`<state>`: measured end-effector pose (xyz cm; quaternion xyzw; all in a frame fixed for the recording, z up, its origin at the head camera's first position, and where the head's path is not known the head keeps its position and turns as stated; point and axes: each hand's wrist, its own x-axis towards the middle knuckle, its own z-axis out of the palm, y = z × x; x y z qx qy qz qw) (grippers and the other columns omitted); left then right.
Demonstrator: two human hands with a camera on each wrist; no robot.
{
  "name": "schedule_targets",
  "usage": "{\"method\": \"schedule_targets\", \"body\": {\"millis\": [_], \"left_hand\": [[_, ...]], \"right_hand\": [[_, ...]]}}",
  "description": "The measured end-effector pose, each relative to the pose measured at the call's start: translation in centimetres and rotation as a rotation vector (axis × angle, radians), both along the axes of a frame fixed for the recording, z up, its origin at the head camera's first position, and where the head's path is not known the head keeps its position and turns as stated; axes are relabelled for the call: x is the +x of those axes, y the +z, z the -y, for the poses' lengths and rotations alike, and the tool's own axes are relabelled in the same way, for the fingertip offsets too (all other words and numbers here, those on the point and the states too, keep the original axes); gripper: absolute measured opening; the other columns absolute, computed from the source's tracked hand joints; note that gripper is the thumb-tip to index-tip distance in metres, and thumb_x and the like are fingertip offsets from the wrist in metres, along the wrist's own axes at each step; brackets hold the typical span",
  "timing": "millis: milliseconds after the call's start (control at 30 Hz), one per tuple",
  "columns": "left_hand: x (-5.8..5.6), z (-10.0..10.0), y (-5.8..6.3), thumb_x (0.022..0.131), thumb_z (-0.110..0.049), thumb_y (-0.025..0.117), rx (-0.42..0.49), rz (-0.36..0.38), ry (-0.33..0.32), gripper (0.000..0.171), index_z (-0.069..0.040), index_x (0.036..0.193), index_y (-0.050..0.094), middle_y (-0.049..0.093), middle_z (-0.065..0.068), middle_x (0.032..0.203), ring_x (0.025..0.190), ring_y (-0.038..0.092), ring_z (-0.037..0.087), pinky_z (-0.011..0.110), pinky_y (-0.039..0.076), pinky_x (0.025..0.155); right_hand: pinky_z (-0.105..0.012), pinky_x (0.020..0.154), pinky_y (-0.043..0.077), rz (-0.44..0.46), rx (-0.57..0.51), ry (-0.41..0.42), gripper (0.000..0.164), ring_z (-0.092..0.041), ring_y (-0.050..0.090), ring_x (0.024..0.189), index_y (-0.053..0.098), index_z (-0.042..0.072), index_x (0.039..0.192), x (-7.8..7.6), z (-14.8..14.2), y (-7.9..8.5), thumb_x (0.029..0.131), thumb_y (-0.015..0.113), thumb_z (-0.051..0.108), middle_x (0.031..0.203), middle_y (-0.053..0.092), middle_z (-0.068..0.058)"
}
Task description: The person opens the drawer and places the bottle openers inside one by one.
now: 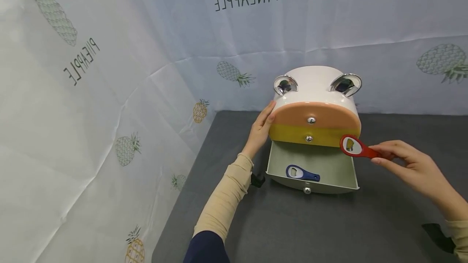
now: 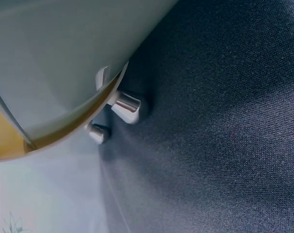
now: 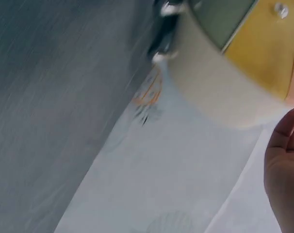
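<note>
A white desktop drawer box has two chrome-rimmed eyes on top and stacked orange, yellow and green fronts. Its green bottom drawer is pulled out. Inside it lies a blue bottle opener. My left hand rests against the box's left side, fingers fairly straight. In my right hand, a red bottle opener is pinched by its handle, its head over the drawer's right back corner. The right wrist view shows part of the right hand, with the red opener out of sight.
The box stands on a dark grey table. Behind it and to the left hangs a pale pineapple-print cloth. The left wrist view shows silver feet under the box and a silver knob is on each drawer front.
</note>
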<state>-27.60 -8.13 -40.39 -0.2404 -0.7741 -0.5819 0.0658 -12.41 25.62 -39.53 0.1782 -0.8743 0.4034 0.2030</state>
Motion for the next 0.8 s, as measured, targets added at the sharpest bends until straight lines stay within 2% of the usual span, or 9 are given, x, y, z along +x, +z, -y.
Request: {"method": "schedule_targets", "body": {"millis": [100,233,333,567,700,800], "left_hand": [[0.8,0.0,1.0,0.095,-0.038,0.040,0.001,0.004,-0.010,0.052,-0.021,0.144,0.038,0.030,-0.005,0.153,0.142,0.026,0.011,0.028,0.025,0.117],[1.8,0.0,2.2,0.098,-0.031,0.040,-0.011,0.015,-0.016,0.050,-0.015,0.145,0.037,0.029,0.000,0.154,0.143,0.025,0.014,0.028,0.025,0.117],[1.9,0.1,2.3,0.098,-0.030,0.040,-0.018,0.024,-0.021,0.050,-0.015,0.145,0.036,0.028,0.000,0.154,0.143,0.024,0.014,0.029,0.024,0.117],[2.0,0.0,2.1,0.094,-0.041,0.040,0.006,0.013,-0.007,0.055,-0.017,0.144,0.038,0.031,-0.002,0.153,0.142,0.027,0.013,0.030,0.026,0.116],[2.0,0.0,2.0,0.093,-0.043,0.040,0.011,0.005,-0.010,0.057,-0.017,0.144,0.038,0.032,-0.002,0.153,0.142,0.027,0.012,0.030,0.027,0.116],[2.0,0.2,2.1,0.095,-0.039,0.040,0.013,0.005,-0.013,0.054,-0.016,0.144,0.038,0.031,-0.001,0.153,0.143,0.027,0.013,0.030,0.027,0.116]], "right_hand": [[-0.014,0.055,0.035,0.003,-0.020,0.049,0.033,0.006,0.046,0.073,0.069,0.006,0.102,-0.2,1.4,-0.4,0.074,0.070,-0.011,0.094,0.056,0.018],[-0.017,0.055,0.035,0.067,-0.022,0.094,0.029,0.005,0.047,0.074,0.069,0.008,0.103,-0.5,3.4,-1.0,0.077,0.070,-0.005,0.092,0.056,0.017],[-0.018,0.054,0.036,0.112,0.011,0.095,0.024,0.006,0.047,0.073,0.069,0.011,0.104,-0.8,4.9,-1.4,0.081,0.071,0.005,0.090,0.055,0.018],[-0.013,0.058,0.040,0.093,0.072,0.097,0.018,0.007,0.047,0.071,0.071,0.012,0.098,-2.6,7.5,-2.5,0.080,0.073,0.013,0.084,0.057,0.009],[-0.017,0.060,0.044,0.161,0.145,0.114,0.017,0.006,0.048,0.071,0.071,0.009,0.098,-3.5,8.2,-2.9,0.082,0.071,0.015,0.084,0.059,0.005],[-0.021,0.061,0.046,0.238,0.221,0.120,0.018,-0.001,0.050,0.074,0.071,0.006,0.098,-4.0,8.6,-2.7,0.083,0.070,0.017,0.085,0.060,0.000]]}}
